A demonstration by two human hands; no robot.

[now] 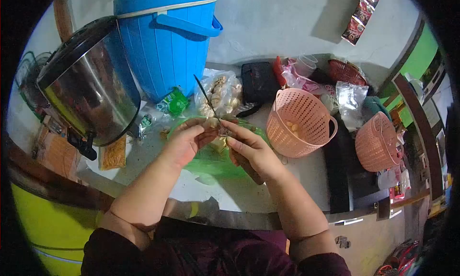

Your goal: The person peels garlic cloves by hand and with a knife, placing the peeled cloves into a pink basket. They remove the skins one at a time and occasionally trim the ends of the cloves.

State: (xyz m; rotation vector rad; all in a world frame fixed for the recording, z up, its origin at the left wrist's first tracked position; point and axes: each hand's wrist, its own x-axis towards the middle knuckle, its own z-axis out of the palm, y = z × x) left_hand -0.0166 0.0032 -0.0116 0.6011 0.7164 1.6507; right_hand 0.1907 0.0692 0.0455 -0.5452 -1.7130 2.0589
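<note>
My right hand (249,149) is closed around the brown handle of a knife (207,97). Its thin dark blade points up and to the left between my hands. Fingers of my left hand (184,139) pinch a small pale garlic clove (210,124) against the blade side; my fingers partly cover it. Below both hands a green plastic bag (211,167) lies spread on the white table, with pale pieces or skins partly hidden on it. Just beyond stands a clear bag of garlic bulbs (223,95). To the right, a pink basket (299,144) has several pale cloves at its bottom.
A tall blue lidded bucket (165,56) and a steel drum-shaped container with a tap (91,84) stand at back left. A black pouch (258,82) leans near the wall. Farther right is a second pink basket (376,144). The table's front edge is close to my body.
</note>
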